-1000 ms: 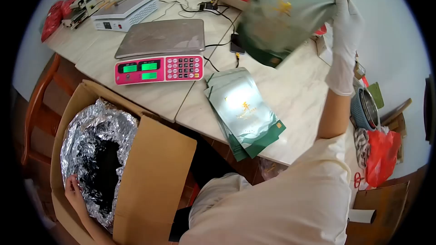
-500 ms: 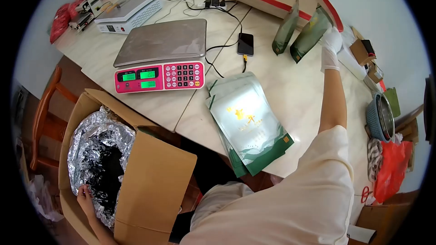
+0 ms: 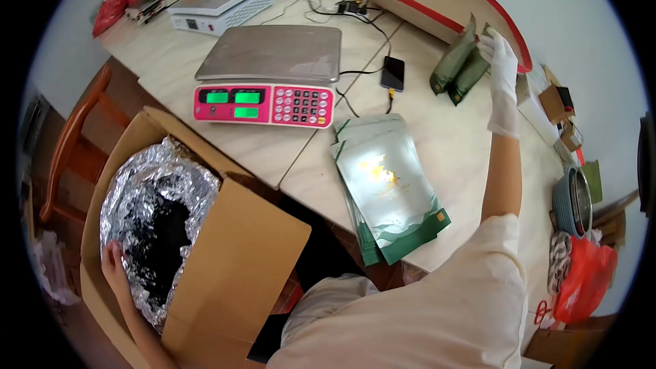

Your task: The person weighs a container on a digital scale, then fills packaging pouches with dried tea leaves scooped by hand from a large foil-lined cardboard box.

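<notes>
Upright pouches (image 3: 453,59) now closer together; flat packet's (image 3: 393,195) characters (image 3: 383,173) blurred.

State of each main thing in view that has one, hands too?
Pink scale: displays lit green
Phone: screen dark, cable plugged in
Carton: open, flap spread outward
Foil: crumpled, open around dark contents
Flat pouches: stacked, uneven
Two green pouches: standing, side by side
Right hand: gloved, at one standing pouch's top, grip unclear
Left hand: bare, at foil
</notes>
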